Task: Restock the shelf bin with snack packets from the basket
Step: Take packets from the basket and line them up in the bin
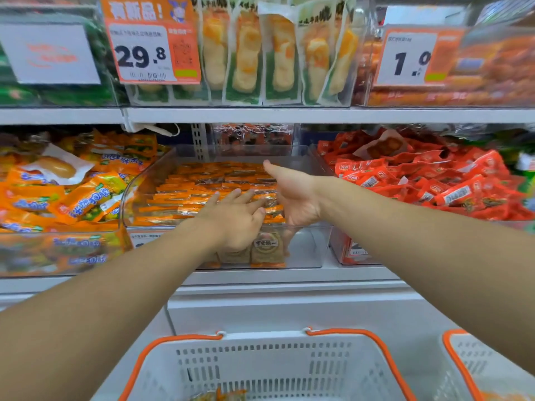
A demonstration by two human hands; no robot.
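Note:
A clear shelf bin (307,244) on the middle shelf holds several small orange-edged snack packets (202,183) in flat rows. My left hand (234,218) lies on the packets near the bin's front edge, fingers straight and spread. My right hand (289,192) reaches into the bin beside it, palm facing left, thumb up; its fingers go down among the packets and are partly hidden. A white basket with an orange rim (289,366) stands below the shelf, with a few packets (220,396) showing at its bottom.
A bin of orange and yellow packets (72,198) sits to the left, a bin of red packets (434,183) to the right. The upper shelf carries hanging packs (275,53) and price tags (144,50). A second basket (474,369) stands at lower right.

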